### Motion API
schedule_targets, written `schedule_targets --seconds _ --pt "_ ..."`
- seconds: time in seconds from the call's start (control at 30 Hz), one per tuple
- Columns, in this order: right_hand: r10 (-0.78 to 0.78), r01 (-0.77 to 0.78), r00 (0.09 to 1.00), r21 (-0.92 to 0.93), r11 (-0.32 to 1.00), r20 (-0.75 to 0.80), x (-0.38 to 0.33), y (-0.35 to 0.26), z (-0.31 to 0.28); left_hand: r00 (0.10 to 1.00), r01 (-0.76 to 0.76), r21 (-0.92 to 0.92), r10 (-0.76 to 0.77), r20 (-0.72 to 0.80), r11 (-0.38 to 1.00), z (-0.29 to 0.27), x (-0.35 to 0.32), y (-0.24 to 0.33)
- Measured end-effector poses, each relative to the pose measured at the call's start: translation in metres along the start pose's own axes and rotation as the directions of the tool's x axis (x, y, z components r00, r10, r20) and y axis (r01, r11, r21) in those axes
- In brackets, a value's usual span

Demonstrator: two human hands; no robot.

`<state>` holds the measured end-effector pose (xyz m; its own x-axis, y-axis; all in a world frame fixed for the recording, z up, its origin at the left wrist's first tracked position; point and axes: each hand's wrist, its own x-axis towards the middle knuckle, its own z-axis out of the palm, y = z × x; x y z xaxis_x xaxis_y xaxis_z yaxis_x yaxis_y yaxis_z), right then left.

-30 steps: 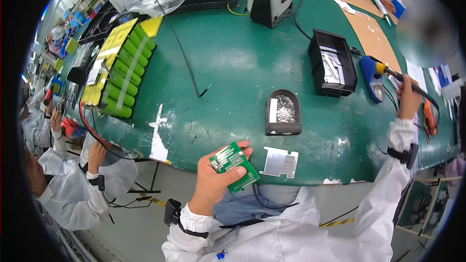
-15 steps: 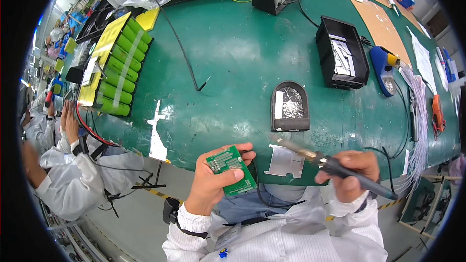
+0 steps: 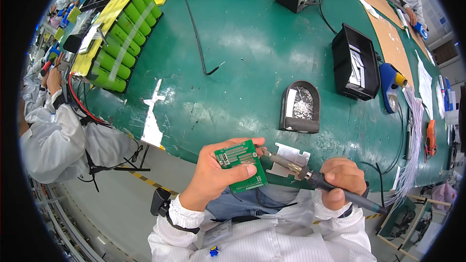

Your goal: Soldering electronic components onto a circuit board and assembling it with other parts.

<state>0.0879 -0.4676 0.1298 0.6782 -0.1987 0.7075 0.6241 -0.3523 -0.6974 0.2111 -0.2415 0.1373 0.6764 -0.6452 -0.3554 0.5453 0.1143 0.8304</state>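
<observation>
My left hand (image 3: 213, 172) grips a green circuit board (image 3: 241, 165), thumb across its face and fingers behind it, just off the table's front edge. A soldering iron (image 3: 320, 180) lies in my right hand (image 3: 343, 182), fingers wrapped round its dark handle. Its metal tip points left and sits close to the board's right edge; whether it touches the board, I cannot tell. Behind the iron, a thin silvery metal plate (image 3: 290, 159) rests at the table's edge. Farther back stands a black, round-ended tray (image 3: 302, 125) with small bright scraps in it.
A green-celled battery pack (image 3: 121, 39) stands at the left, near a co-worker's white sleeve (image 3: 68, 133). On the right are a black bin (image 3: 353, 87) of white strips, a blue soldering-iron stand (image 3: 388, 85), a bundle of pale wires (image 3: 415, 131) and an orange tool (image 3: 430, 138). A black cable (image 3: 196, 34) hangs over the table.
The soldering iron in my right hand has moved left, its tip now close beside the board. The board stays in my left hand. My view has shifted slightly.
</observation>
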Motion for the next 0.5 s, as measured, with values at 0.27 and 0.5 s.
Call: schedule_targets --seconds 0.27,0.5 --pt "-0.031 0.021 0.992 -0.074 0.997 -0.125 -0.004 0.008 0.015 0.998 -0.002 -0.079 0.007 0.062 0.997 -0.014 -0.003 -0.002" --pt "0.283 -0.278 0.956 -0.076 0.958 0.076 0.006 -0.034 0.052 0.959 0.051 -0.444 0.080 0.271 0.895 -0.025 -0.025 -0.028"
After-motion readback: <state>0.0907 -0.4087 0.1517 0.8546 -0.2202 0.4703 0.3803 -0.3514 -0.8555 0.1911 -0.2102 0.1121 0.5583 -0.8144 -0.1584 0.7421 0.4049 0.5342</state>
